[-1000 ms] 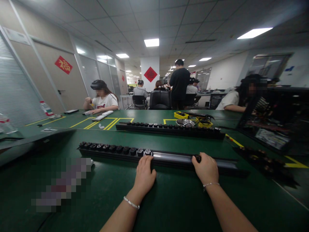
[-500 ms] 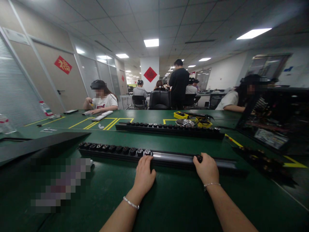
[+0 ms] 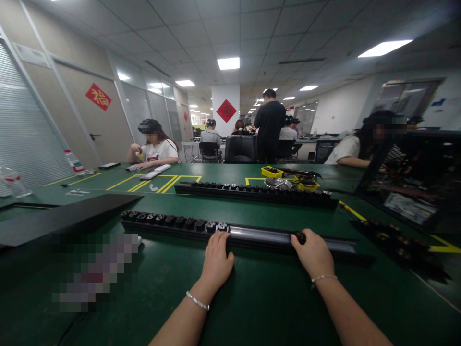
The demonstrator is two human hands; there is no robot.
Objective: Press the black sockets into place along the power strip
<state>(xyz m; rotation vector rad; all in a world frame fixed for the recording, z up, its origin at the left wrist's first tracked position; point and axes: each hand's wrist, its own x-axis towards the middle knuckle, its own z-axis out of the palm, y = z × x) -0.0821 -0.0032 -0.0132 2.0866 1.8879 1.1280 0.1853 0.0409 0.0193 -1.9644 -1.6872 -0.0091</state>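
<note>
A long black rail [image 3: 259, 236] lies across the green table, its left half filled with a row of black parts [image 3: 180, 221] and its right half showing a bare shiny channel. The fingers of my left hand [image 3: 218, 257] rest at the rail's near edge, beside the last parts of the row; thumb and fingers are apart. My right hand [image 3: 314, 252] pinches a small round black part [image 3: 298, 236] over the channel. Behind lies a second black rail [image 3: 252, 192], with parts along its length.
A yellow bin [image 3: 272, 172] and a metal dish [image 3: 278, 183] stand behind the second rail. Dark parts [image 3: 396, 245] lie at the right. A dark panel [image 3: 65, 218] and a water bottle [image 3: 74, 162] are at the left. People sit across the table.
The view has shifted slightly, so most things appear a little farther right. Both hands keep nearly the same places at the rail, with the black part still in my right hand.
</note>
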